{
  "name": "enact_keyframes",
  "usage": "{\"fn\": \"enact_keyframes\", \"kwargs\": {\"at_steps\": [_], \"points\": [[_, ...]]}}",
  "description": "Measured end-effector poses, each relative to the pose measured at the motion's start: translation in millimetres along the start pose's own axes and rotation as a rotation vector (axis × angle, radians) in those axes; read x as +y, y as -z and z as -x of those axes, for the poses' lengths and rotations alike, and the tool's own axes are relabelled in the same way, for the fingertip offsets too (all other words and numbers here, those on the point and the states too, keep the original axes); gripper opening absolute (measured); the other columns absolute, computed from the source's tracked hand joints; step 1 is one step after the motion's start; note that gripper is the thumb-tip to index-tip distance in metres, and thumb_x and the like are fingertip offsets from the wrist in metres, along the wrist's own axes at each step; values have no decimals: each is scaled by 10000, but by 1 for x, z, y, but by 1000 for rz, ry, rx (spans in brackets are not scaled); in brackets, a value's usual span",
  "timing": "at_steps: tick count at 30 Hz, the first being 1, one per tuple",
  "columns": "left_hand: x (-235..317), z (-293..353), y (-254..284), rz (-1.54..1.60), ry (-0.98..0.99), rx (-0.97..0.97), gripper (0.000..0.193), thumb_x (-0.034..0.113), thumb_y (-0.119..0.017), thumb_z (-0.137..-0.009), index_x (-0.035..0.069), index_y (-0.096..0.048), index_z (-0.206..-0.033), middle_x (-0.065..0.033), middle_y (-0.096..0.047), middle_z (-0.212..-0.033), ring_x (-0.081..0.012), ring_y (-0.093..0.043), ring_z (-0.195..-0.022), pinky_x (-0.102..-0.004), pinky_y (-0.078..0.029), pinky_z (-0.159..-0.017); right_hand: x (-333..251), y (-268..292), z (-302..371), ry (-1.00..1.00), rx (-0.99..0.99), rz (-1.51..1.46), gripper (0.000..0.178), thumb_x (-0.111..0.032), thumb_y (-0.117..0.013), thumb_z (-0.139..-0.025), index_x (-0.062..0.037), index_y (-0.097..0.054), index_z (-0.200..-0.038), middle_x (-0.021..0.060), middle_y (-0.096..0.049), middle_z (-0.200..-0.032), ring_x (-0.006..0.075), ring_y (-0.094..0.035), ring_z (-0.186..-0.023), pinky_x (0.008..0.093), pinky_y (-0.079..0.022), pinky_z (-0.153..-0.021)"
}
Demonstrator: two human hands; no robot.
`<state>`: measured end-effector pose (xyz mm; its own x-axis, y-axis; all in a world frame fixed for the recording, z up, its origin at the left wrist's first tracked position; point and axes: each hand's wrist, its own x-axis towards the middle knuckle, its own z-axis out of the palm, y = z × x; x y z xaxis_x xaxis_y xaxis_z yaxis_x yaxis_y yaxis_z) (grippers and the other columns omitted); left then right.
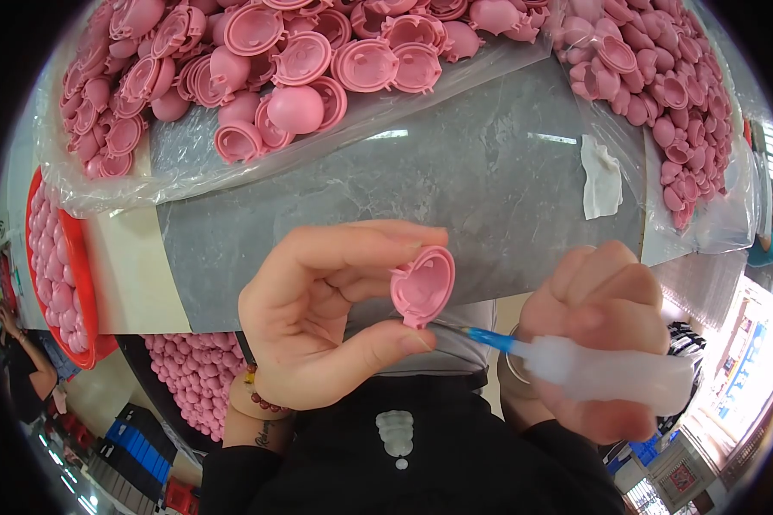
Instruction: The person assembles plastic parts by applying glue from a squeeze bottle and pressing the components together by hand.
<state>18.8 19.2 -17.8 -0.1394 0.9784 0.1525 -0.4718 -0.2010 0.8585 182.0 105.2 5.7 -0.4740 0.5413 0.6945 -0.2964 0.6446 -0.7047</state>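
Note:
Between the thumb and fingers of my left hand (pixel 318 313) is a small pink plastic shell (pixel 428 287), its hollow side showing. My right hand (pixel 594 313) grips a translucent white squeeze bottle (pixel 623 376) with a thin blue nozzle (pixel 489 337). The nozzle points left, its fine tip close to the lower edge of the shell; I cannot tell whether the two touch. Both hands are raised in front of my body, near the table's front edge.
Pink shell halves (pixel 296 60) lie heaped on clear plastic sheeting (pixel 455 94) along the back of the grey table (pixel 361 184). Smaller pink parts (pixel 661 86) are piled at the right, near a crumpled white tissue (pixel 601 178). A red basin (pixel 90 300) and a dark bin of pink balls (pixel 196 373) stand left.

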Motion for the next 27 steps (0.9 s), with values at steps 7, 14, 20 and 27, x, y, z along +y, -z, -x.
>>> {"fn": "enact_keyframes", "kwargs": {"at_steps": [7,14,20,27], "points": [[-1,-1,-1,-94,-84,-2,439,-115,-645,-632,-92,-461,-1030,-247,-475,-1070,-246,-521,-979,-319,-446,-832,13,4,-12,-258,317,369,457,-267,-512,-797,124,-451,-1025,140,-509,-823,132,-446,-659,186,-323,-531],[-3,0,-4,-102,-69,10,435,-117,-647,-627,-86,-474,-1025,-226,-481,-1067,-234,-526,-963,-312,-454,-822,26,9,-29,-542,8,660,428,14,-620,-675,28,-469,-1074,93,-608,-935,61,-506,-699,166,-376,-649],[-2,2,-8,-105,-67,43,438,-100,-665,-615,-80,-480,-1012,-215,-485,-1044,-230,-529,-948,-306,-454,-810,30,16,-26,-350,114,576,461,-19,-647,-656,4,-475,-1083,105,-557,-1029,115,-510,-875,210,-397,-684],[-2,3,-6,-81,17,75,508,-7,-708,-613,-69,-430,-1033,-192,-514,-1001,-248,-531,-953,-319,-438,-809,6,131,-3,-257,660,1066,215,-75,-613,-733,8,-580,-929,51,-579,-854,74,-510,-715,162,-381,-583]]}}
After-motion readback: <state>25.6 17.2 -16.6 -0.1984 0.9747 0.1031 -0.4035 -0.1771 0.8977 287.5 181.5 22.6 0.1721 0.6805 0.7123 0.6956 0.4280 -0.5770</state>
